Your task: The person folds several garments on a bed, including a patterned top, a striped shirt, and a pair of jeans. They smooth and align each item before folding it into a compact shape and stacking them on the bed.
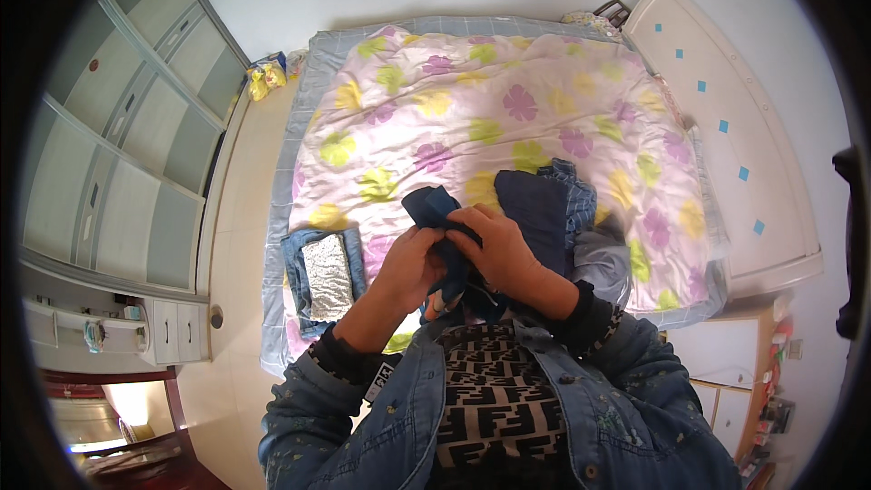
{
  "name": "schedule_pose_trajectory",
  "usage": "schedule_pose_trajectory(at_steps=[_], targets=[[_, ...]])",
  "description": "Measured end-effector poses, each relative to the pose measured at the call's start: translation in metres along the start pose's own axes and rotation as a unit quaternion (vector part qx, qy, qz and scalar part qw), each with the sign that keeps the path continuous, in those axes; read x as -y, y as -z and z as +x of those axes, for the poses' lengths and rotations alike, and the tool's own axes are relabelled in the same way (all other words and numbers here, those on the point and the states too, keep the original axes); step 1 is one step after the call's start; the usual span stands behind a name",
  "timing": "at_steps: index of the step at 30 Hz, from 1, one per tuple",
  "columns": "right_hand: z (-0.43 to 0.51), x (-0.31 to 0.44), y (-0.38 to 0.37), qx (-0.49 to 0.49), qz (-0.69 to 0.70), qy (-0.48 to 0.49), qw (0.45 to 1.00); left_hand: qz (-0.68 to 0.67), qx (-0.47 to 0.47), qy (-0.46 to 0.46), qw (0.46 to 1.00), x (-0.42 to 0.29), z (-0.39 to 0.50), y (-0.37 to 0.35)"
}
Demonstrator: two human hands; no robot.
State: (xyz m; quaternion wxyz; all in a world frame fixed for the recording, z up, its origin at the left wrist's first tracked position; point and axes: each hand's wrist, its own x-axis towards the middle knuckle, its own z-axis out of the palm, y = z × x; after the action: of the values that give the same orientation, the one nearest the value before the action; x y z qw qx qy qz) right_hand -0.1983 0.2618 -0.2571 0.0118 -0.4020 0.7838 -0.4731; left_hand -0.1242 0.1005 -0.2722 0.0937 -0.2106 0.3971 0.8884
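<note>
A dark blue garment (441,206) hangs between my two hands, its collar-like upper edge bent over; the lower part is largely hidden by my hands and jacket. My left hand (413,265) pinches it from the left. On the right side, my right hand (495,245) grips it between thumb and fingers. Just beyond that hand, a dark navy folded cloth (534,211) lies on the bed, against a blue checked garment (577,197). Grey fabric (602,262) is bunched close to my right wrist. To the left, a folded black-and-white patterned cloth (328,275) rests on folded blue denim (294,258).
A floral quilt (463,129) covers the bed, whose pale headboard (714,102) stands at the right. Sliding wardrobe doors (143,116) line the left wall. Yellow bags (267,80) sit on the floor by the bed's far left corner. A cabinet (721,354) stands at the lower right.
</note>
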Motion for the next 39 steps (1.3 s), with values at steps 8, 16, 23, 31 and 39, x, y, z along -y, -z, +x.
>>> schedule_pose_trajectory(at_steps=[8, 16, 23, 31, 39], targets=[[0.008, 0.009, 0.009, 0.044, 0.013, 0.043, 0.998, 0.036, 0.063, -0.049, 0.996, -0.024, -0.014, -0.005], [0.035, 0.022, 0.026, 0.031, 0.015, 0.110, 0.993, 0.099, 0.071, -0.085, 0.989, -0.051, -0.012, -0.027], [0.051, 0.038, 0.057, -0.018, 0.224, 0.065, 0.972, 0.122, 0.072, -0.175, 0.974, -0.099, -0.023, -0.063], [0.037, 0.023, 0.097, -0.023, 0.172, 0.092, 0.980, 0.184, 0.008, -0.329, 0.926, -0.159, -0.059, -0.123], [0.027, -0.016, 0.116, -0.071, 0.102, 0.068, 0.990, 0.153, 0.046, -0.418, 0.894, -0.213, -0.073, -0.137]])
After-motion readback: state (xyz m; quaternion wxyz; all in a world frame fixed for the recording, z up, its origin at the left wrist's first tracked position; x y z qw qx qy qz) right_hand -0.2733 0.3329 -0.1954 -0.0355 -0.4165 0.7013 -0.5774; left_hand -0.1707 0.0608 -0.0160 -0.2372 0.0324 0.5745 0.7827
